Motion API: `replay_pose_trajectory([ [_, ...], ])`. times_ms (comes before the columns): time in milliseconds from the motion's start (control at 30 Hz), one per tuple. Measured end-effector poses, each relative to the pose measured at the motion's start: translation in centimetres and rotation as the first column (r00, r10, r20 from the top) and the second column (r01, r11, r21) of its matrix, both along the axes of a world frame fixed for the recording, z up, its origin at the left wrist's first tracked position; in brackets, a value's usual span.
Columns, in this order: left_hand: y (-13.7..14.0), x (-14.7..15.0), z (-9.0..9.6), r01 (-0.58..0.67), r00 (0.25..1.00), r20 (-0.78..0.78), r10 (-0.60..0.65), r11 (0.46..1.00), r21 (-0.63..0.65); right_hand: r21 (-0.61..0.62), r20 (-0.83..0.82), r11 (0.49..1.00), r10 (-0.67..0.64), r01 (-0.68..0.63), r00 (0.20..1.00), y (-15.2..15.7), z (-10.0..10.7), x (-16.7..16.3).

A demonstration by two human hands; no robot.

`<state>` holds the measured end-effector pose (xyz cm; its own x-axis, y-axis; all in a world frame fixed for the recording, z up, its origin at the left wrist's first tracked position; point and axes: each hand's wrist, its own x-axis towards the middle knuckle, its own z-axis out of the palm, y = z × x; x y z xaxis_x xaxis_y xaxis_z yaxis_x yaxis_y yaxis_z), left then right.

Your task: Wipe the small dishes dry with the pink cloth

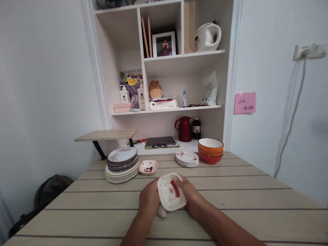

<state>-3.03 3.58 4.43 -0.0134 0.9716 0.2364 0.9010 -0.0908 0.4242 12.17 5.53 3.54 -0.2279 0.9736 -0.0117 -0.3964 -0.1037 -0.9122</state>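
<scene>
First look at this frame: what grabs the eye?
Probably the pale square dish, held between the left hand and right hand near center. Next come the orange and red bowls, stacked back right on the table, and the dark red jug behind, further left.

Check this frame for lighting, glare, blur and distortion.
Head view: soft light, no strong glare on the white rounded-square dish, its red print slightly blurred; head view, right: the thin grey cable casts a faint shadow on the white wall; head view, edges: the pale slatted tabletop looks stretched, probably wide-angle distortion.
</scene>
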Motion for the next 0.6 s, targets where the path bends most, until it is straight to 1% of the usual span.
replay_pose_trajectory([
  [100,0.0,0.1,0.2,0.011,1.000,-0.003,-0.011,1.000,-0.001,-0.023,0.026,1.000,0.001,0.000,1.000,0.0,0.3,0.0],
  [167,0.0,0.1,0.2,-0.024,1.000,-0.017,0.024,0.999,-0.027,-0.030,0.034,1.000,0.004,-0.003,0.999,0.0,0.5,-0.1],
  [300,0.1,-0.3,0.2,-0.150,0.988,-0.034,0.149,0.987,-0.064,0.010,0.071,1.000,0.012,-0.013,0.997,0.0,0.6,-0.1],
  [467,0.4,-1.5,0.3,-0.336,0.941,-0.007,0.337,0.937,-0.091,0.152,0.143,0.986,0.042,-0.064,0.989,-0.1,0.2,-0.1],
  [533,0.5,-2.0,0.4,-0.383,0.922,0.020,0.387,0.918,-0.101,0.168,0.145,0.983,0.048,-0.073,0.988,-0.1,0.1,-0.2],
  [600,0.6,-2.2,0.4,-0.407,0.909,0.056,0.414,0.908,-0.103,0.149,0.130,0.987,0.041,-0.061,0.991,0.0,0.1,-0.2],
])
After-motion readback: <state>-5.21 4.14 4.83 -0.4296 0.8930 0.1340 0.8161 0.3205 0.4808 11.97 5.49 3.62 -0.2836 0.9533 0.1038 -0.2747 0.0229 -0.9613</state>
